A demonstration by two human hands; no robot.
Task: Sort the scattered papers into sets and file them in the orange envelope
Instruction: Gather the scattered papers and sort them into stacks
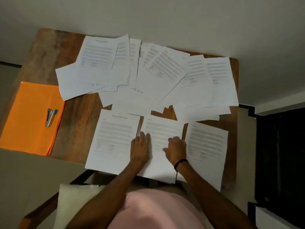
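Head view
Orange envelope (31,118): at the left edge of the table (77,123), long axis running near-to-far, a stapler (50,117) lying on it.
Scattered papers (148,71): overlapping across the far half.
Left hand (140,147): fingers straight and together, flat on the middle sheet (162,128).
Right hand (175,151): on the same sheet, fingers bent (blurred; cannot tell whether it grips).
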